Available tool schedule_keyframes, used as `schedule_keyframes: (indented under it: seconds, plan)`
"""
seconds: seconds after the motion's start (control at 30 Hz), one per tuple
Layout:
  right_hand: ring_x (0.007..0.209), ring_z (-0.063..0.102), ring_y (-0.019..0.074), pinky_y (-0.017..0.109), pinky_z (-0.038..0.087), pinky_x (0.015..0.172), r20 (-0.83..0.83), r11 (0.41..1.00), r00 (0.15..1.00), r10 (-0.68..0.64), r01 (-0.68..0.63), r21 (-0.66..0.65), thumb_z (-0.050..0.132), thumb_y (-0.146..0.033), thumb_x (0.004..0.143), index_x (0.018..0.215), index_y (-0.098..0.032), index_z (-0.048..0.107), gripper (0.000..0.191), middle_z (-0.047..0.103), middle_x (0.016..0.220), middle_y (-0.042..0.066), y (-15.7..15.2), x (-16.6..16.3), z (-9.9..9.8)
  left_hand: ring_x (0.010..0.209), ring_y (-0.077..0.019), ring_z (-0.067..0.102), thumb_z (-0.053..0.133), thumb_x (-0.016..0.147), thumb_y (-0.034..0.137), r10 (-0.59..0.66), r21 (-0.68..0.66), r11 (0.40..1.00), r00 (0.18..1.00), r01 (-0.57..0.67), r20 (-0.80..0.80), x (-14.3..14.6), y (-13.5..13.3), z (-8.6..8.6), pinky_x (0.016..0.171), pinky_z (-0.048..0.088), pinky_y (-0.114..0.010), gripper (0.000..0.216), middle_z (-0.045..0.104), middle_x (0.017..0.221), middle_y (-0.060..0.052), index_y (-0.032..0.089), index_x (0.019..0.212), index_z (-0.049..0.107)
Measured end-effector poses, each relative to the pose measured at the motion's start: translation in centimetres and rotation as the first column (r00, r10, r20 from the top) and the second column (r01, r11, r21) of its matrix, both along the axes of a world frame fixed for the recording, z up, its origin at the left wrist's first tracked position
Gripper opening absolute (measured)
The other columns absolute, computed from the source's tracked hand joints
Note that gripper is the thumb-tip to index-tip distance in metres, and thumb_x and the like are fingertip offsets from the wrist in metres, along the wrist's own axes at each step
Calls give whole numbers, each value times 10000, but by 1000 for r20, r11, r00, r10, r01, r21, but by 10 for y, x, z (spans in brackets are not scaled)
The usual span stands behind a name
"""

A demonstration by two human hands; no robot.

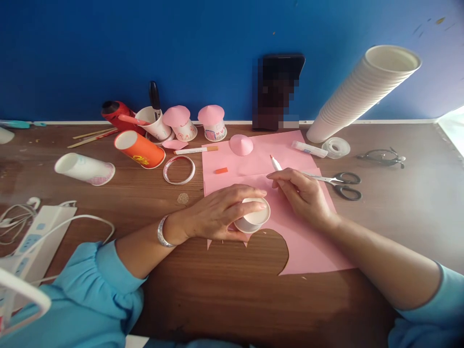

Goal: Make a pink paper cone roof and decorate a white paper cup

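My left hand [217, 210] is closed round a short white paper cup [250, 225], with its fingers lying over the top. Whether that top is the cup's base or its opening, I cannot tell. Pinched in my right hand [304, 195] is a white marker [276, 165], uncapped, its orange-brown tip pointing up and away from me, apart from the cup. Both hands are over a cut sheet of pink paper [300, 232]. An orange marker cap [221, 170] lies on the paper, and a pink paper cone [241, 145] sits behind it.
Two cups with pink cone roofs [211, 123] stand at the back, beside a cup of pens [155, 126]. Scissors [344, 186], a tape roll [336, 147] and a tall cup stack [362, 92] are right. An orange cup [143, 150] and power strip [43, 232] are left.
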State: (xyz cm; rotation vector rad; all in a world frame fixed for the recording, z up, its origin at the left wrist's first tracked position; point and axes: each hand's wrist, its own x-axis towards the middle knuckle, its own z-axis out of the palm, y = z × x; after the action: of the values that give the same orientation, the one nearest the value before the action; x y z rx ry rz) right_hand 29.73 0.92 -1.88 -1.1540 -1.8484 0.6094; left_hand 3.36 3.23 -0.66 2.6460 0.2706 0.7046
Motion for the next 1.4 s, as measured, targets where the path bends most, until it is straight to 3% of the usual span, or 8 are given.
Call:
schedule_keyframes:
  seconds: [0.23,0.47,0.8,0.87,1.03,1.17,1.3,1.4]
  plan:
    - [817,673,163,341,552,768,-5,999,1000,-1,1,-53,446,-197,1045,1242,-279,632,283,698,960,29,-1,1,-3,1437,-359,508,773,890,303,137,22,990,983,-140,120,1,5,-5,1061,563,-583,739,474,1519,-236,256,1484,336]
    - [739,645,159,323,530,675,-105,987,994,-43,26,-161,500,-213,1027,1353,-254,428,336,713,936,31,-5,-2,0,1457,-389,474,914,721,425,316,-357,904,931,-236,183,2,13,-6,1124,506,-583,1034,444,1562,-259,239,1536,307]
    - [789,683,175,311,513,675,12,991,999,-51,53,-125,562,-304,1014,1146,-234,603,155,745,946,38,-5,-1,5,1436,-379,499,911,703,492,410,-552,795,894,-253,180,0,19,-12,1114,521,-562,998,454,1570,-220,262,1509,369]
    - [756,669,168,306,506,667,20,991,998,-59,61,-117,560,-309,1015,1133,-233,601,146,729,918,30,-5,0,7,1438,-378,496,901,721,486,409,-498,823,894,-274,185,1,20,-11,1114,520,-560,998,449,1570,-226,257,1520,350]
    - [748,638,167,301,493,654,-18,989,996,-91,88,-120,598,-302,995,1069,-235,591,100,691,906,26,-3,-1,10,1510,-365,397,825,844,353,248,-67,969,950,-239,188,2,16,-9,1175,434,-627,896,406,1590,-207,294,1561,291]
    - [772,637,169,305,496,684,-39,986,994,-101,95,-135,611,-293,991,1043,-244,594,74,687,916,18,-2,-1,10,1491,-347,413,771,850,545,148,-29,989,974,-145,170,-3,16,-7,1140,482,-592,926,395,1593,-170,348,1588,249]
    - [751,633,166,309,491,686,-20,986,995,-96,92,-142,615,-286,990,1064,-240,612,87,695,899,14,-3,-1,10,1347,-312,524,614,982,435,507,-109,861,825,-496,248,-11,26,-5,1092,504,-534,598,539,1445,-165,240,1508,406]
    - [782,648,177,321,507,715,8,986,996,-89,89,-138,607,-277,995,1076,-234,640,98,705,910,25,-3,-2,8,1249,-345,560,571,995,346,654,40,755,756,-654,20,-16,37,-9,1045,488,-567,372,636,1318,-163,175,1325,575]
